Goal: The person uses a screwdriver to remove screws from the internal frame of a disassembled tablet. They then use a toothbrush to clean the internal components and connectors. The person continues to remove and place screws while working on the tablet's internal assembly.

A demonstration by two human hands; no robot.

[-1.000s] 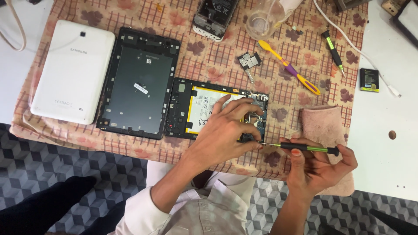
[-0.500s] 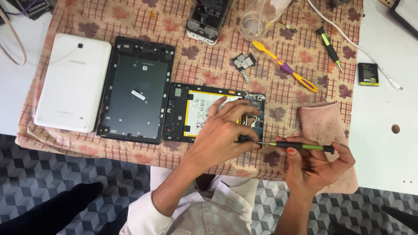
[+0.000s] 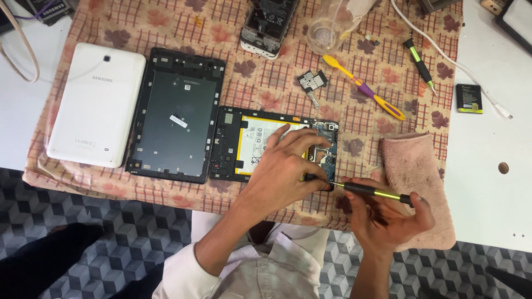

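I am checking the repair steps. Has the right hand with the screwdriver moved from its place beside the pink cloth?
No. The right hand keeps the screwdriver level beside the pink cloth, tip at the opened tablet's lower right corner; only the camera shifted.

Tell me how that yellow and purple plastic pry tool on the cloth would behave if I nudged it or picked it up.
The yellow and purple pry tool looks thin and plastic, so probably light and a little springy. It lies flat on the patterned cloth, whose weave would likely grip it, so a nudge should slide it, not roll it. Its flattened ends suggest it may flex if levered hard.
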